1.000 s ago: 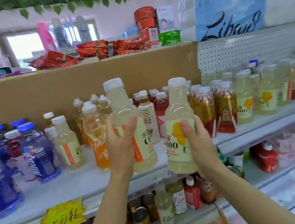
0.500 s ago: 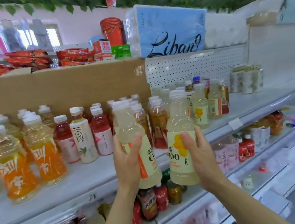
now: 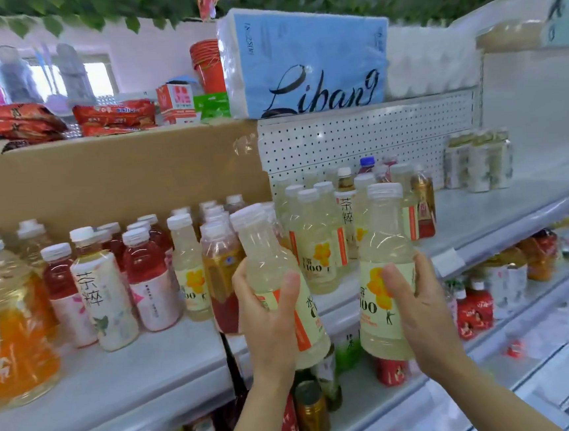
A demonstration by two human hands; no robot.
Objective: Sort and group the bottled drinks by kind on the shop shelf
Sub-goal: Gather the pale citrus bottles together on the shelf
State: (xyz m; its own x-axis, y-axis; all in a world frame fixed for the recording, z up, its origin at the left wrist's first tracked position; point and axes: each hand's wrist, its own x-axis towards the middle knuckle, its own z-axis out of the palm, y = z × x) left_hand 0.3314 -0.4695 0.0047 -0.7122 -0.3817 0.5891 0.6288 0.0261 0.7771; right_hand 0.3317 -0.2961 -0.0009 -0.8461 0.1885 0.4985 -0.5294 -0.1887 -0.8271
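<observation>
- Since half a second ago both hands have carried their bottles rightward along the white metal shelf (image 3: 125, 373), and the left one now leans further to the left.
- Left hand (image 3: 268, 323) grips a pale yellow plastic bottle with a white cap and an orange-striped label (image 3: 275, 278), thumb across the label and fingers curled round the far side; it is held in the air in front of the shelf edge.
- Right hand (image 3: 418, 306) grips a second pale yellow bottle with a yellow flower label (image 3: 383, 275), upright, thumb on the label.
- The two held bottles are near each other but apart.
- Just behind them on the shelf stand more pale yellow flower-label bottles (image 3: 317, 247).
- Further left stand red drink bottles (image 3: 142, 262), a white-wrapped tea bottle (image 3: 104, 299) and a large orange drink bottle (image 3: 11, 328).
- Above, a blue pack of tissue paper (image 3: 304, 59) rests on the top shelf.
</observation>
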